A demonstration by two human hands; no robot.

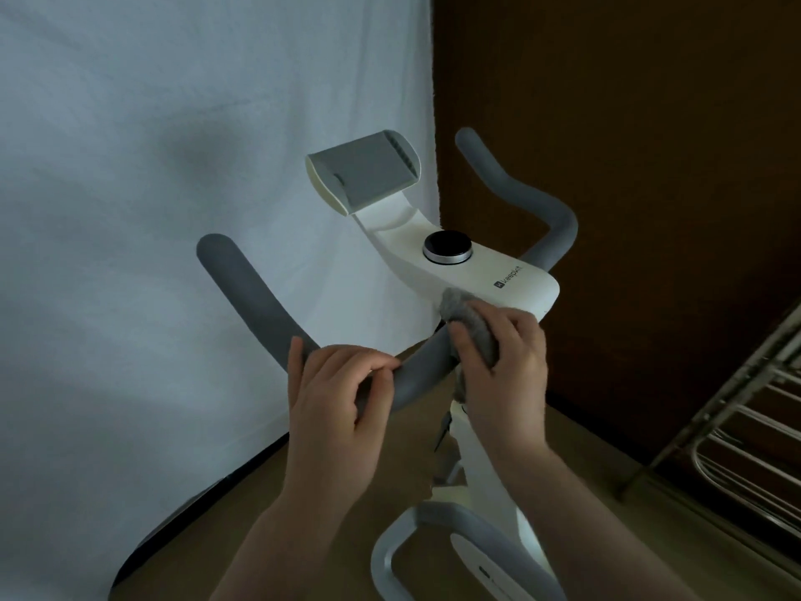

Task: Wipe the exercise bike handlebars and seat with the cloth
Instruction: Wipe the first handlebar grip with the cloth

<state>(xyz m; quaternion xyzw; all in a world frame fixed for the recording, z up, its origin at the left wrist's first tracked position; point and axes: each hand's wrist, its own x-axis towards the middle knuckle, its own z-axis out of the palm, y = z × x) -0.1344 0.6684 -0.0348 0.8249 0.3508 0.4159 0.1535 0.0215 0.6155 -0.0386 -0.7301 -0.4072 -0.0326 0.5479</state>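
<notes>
Two hands work at the centre of the frame on the handlebars, the largest thing here: the left hand curls round the grey bar, steadying it, and the right hand grips the cloth against the bar's middle. Long, firm strokes outward would likely clean best. The seat is out of view. The white console reads "keep".
</notes>
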